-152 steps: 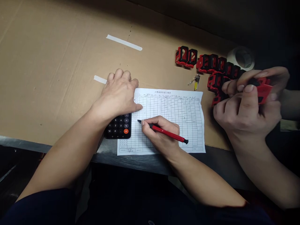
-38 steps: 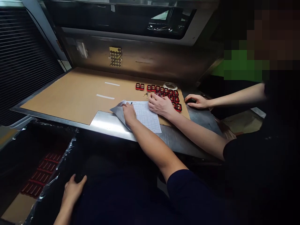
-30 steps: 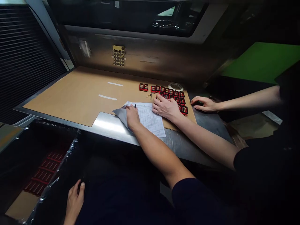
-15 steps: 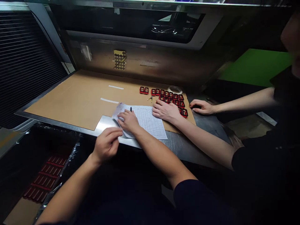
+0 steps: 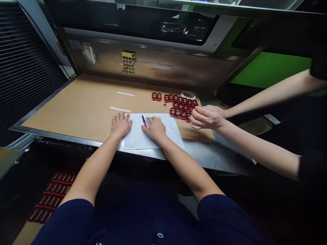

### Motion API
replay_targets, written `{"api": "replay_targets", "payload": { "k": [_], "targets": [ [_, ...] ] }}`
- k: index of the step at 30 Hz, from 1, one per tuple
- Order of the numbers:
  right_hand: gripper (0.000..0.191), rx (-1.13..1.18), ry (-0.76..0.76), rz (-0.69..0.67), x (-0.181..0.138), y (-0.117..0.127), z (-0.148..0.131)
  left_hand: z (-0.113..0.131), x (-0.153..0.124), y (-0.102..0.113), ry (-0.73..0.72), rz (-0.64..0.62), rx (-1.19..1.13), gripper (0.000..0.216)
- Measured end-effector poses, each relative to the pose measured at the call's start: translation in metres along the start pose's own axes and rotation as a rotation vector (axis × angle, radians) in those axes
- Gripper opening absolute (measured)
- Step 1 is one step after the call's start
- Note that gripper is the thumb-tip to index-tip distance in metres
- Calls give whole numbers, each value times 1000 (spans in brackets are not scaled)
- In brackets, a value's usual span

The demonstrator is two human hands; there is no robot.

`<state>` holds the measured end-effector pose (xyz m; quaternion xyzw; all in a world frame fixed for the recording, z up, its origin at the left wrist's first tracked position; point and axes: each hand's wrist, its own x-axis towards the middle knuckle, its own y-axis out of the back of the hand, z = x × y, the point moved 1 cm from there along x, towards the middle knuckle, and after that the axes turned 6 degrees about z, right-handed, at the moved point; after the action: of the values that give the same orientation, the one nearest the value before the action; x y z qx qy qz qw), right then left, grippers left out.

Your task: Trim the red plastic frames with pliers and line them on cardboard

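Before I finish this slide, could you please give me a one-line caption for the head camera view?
The left hand and right hand rest on a printed grid form beside red-and-black moulded parts.

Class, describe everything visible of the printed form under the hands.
The printed form is a white paper sheet, wider than tall, ruled into a grid with a heading along its far edge, its writing too small to read. It lies flat, partly on cardboard, partly on the steel tabletop. The left hand presses its left edge, the right hand rests on it, and a red pen lies on it.
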<state>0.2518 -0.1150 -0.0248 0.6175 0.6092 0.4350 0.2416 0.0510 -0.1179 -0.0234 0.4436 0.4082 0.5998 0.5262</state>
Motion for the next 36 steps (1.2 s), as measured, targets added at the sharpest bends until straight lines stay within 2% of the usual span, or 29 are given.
{"api": "replay_targets", "payload": {
  "k": [3,5,8,10,12,13,15,18,23,30,36],
  "targets": [
    [15,13,-139,53,-9,10,17,1,2,-1,-37,37,-47,57],
    [6,55,-185,105,-18,20,23,2,3,-1,-74,56,-86,54],
    [17,144,-215,250,-35,39,23,1,4,-1,-109,64,-123,53],
    [30,262,-198,414,-47,53,20,0,4,-3,-125,68,-139,54],
    [39,534,-173,580,-56,64,18,-2,5,-5,-139,86,-168,55],
    [42,725,-197,619,-60,67,19,-3,5,-6,-142,102,-193,56],
    [40,1091,-327,572,-66,69,24,-6,6,-8,-136,142,-270,56],
    [37,1320,-521,390,-74,67,36,-10,8,-10,-116,186,-418,55],
    [35,1374,-556,295,-85,64,49,-15,10,-9,-95,252,-590,52],
    [35,1308,-465,423,-98,52,49,-17,9,-4,-91,314,-661,49],
    [41,1262,-418,403,-104,48,46,-18,10,-2,-73,343,-643,45]
  ]
}}
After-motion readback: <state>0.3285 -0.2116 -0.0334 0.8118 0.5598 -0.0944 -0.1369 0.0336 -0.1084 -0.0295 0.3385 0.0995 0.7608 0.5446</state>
